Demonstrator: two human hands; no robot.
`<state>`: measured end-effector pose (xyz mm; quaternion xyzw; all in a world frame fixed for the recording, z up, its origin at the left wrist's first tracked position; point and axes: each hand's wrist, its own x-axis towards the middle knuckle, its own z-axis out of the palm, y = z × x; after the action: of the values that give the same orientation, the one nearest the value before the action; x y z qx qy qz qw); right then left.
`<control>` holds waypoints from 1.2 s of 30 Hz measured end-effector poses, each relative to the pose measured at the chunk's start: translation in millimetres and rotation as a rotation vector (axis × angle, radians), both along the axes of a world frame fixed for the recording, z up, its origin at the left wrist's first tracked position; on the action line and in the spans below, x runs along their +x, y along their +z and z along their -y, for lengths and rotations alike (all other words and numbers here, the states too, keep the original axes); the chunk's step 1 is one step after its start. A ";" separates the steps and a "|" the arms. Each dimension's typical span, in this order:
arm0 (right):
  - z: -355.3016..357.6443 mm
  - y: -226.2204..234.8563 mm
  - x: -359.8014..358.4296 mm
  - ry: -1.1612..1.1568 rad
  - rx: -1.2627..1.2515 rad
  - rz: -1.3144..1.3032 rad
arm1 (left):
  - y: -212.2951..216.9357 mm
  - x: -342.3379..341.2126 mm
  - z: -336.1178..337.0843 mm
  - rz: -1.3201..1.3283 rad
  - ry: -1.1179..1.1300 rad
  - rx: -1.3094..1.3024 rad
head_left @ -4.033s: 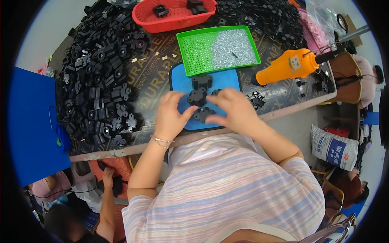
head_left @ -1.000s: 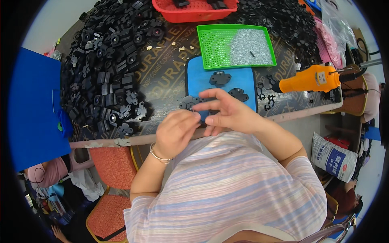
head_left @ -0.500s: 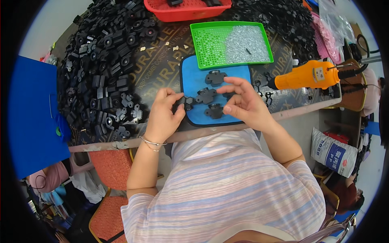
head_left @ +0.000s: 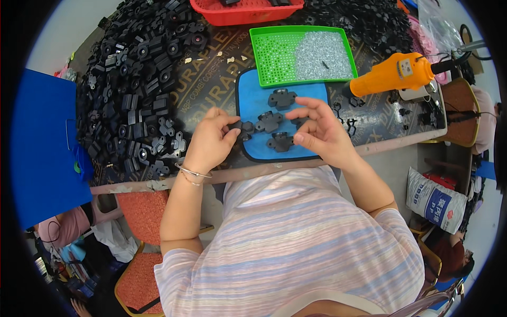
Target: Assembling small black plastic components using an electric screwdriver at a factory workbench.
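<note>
My left hand is at the left edge of a blue mat, thumb and forefinger closed on a small black plastic part. Over the mat's right side hovers my right hand, its fingers curved and apart. Behind those fingers a dark part is mostly hidden. Three black parts with side tabs lie on the mat: an upper one, a middle one and a lower one. The right thumb is close to the lower one.
A green perforated tray with small silvery pieces touches the mat's far side. At the right hangs an orange power screwdriver. Black parts are heaped at left and far right. A red basket stands at the back.
The orange screwdriver has swung away from me and tilted, its handle end rising. My left hand has shifted slightly left. My right hand keeps nearly the same place.
</note>
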<state>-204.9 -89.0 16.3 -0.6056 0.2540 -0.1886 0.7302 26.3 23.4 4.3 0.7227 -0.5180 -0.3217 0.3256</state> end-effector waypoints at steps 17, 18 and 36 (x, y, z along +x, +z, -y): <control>-4.8 3.5 -1.5 0.241 -0.786 -0.526 | 6.6 10.7 -14.1 -0.219 0.127 -0.095; -7.5 1.7 -1.3 0.238 -0.785 -0.531 | 5.3 12.9 -16.2 -0.222 0.123 -0.094; -8.3 -1.8 -14.2 -0.107 -0.208 -0.088 | 10.6 -17.1 -17.6 0.074 0.069 -0.285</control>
<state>-219.1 -80.7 14.5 -0.6713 0.2967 -0.2257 0.6406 9.2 41.0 14.9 0.6978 -0.5449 -0.2069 0.4164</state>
